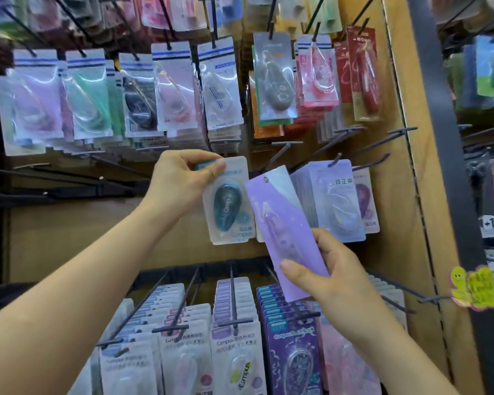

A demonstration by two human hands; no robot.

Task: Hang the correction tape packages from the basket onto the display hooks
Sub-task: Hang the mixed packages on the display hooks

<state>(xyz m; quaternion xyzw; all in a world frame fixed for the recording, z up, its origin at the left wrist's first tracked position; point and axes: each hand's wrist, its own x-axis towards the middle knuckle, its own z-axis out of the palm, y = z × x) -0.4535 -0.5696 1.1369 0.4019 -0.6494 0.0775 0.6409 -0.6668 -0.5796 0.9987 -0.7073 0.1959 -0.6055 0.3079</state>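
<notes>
My left hand (180,183) pinches the top of a white correction tape package (230,203) that holds a dark teal dispenser, upright in front of the display. My right hand (322,269) grips the lower end of a long purple correction tape package (283,223), tilted so its punched hole points up and left. The two packages nearly touch at mid-height. A bare black display hook (280,155) juts out just above them. A hook to the right carries a stack of pale blue and purple packages (337,201). The basket is out of view.
Full hooks of correction tape packages (131,92) fill the row above, and several filled hooks (234,332) stand below my arms. Bare hook arms (57,178) stretch across the left of the middle row. A wooden side panel (402,166) closes the display on the right.
</notes>
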